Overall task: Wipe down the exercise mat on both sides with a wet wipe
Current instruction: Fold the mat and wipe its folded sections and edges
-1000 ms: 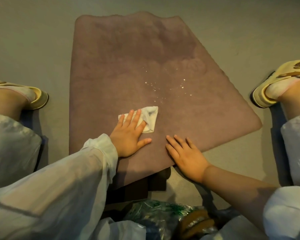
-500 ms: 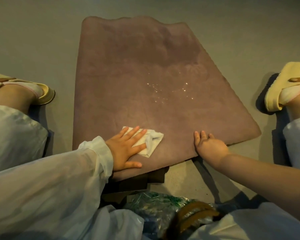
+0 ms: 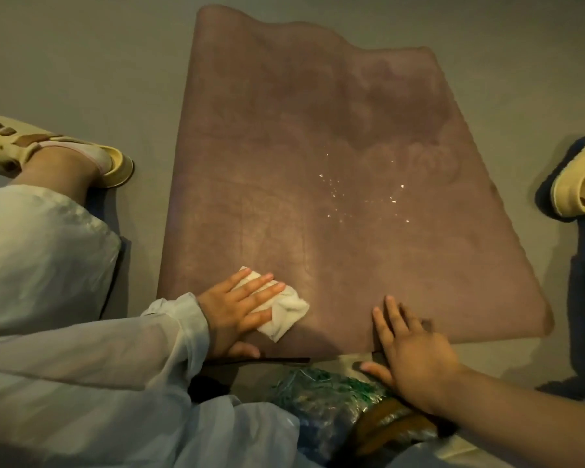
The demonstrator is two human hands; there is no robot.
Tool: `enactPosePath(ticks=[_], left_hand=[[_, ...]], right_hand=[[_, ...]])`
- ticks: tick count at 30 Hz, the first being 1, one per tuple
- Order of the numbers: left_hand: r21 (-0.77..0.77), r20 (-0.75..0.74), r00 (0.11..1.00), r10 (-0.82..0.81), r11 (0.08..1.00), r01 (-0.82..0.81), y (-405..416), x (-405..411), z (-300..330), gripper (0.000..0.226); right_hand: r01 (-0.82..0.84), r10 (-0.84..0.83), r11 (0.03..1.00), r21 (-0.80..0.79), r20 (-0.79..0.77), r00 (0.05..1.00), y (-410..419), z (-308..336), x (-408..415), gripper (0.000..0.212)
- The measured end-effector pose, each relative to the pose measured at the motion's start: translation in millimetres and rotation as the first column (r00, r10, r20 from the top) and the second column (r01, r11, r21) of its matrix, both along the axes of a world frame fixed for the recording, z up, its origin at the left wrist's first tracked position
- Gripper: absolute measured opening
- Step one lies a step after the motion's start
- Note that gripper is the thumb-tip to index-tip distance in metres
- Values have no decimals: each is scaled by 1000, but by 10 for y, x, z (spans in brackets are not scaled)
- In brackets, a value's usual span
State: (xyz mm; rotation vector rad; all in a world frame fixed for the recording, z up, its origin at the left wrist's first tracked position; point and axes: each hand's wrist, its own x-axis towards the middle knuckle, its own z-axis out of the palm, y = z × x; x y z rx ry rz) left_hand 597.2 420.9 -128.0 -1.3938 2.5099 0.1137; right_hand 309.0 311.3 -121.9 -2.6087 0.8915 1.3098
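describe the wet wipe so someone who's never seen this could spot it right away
Start at the large brown exercise mat spread on the grey floor. Go to its near left corner, where the left hand presses flat. The wet wipe is the crumpled white cloth under those fingers, the only pale thing on the mat.
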Motion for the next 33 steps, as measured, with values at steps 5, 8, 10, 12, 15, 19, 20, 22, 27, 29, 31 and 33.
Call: enactPosePath(ticks=[5,8,10,12,15,19,20,22,27,29,31,33], left_hand=[[-80,-10,968,251,965,-251,-423,-26,-32,73],[-45,21,890,456,889,-455,-715,21,-183,78],[-64,49,837,546,837,-543,-900,41,-267,76],[-75,48,793,607,794,-604,-1083,45,-304,75],[-64,15,710,704,709,-702,-1376,88,-288,73],[-38,-12,593,805,593,-804,-1842,321,-267,71],[-20,-12,575,818,574,-818,-1961,395,-260,71],[9,-3,543,840,543,-840,-2195,521,-254,72],[55,-17,485,874,485,-873,-2693,726,-255,73],[36,-51,466,883,468,-883,-2852,805,-239,71],[-21,-82,473,877,473,-881,-2960,911,-196,67],[-127,-132,564,815,550,-825,-2988,1023,-147,59]], right_hand=[[35,-58,996,80,311,949,-146,-125,155,76],[115,-107,993,12,466,878,-458,-255,289,64],[200,-136,977,-72,509,850,-716,-340,339,60],[311,-189,940,-139,548,815,-951,-384,367,57],[399,-217,895,-198,590,778,-1158,-418,355,57],[424,-226,887,-182,628,744,-1203,-489,331,62],[433,-221,883,-184,650,727,-1199,-500,328,61],[442,-209,878,-185,682,701,-1203,-504,320,62],[419,-169,889,-185,718,675,-1234,-500,338,55],[415,-157,890,-187,730,665,-1244,-506,338,54],[417,-155,889,-189,733,662,-1249,-518,327,54],[420,-157,888,-188,734,661,-1257,-536,320,54]])
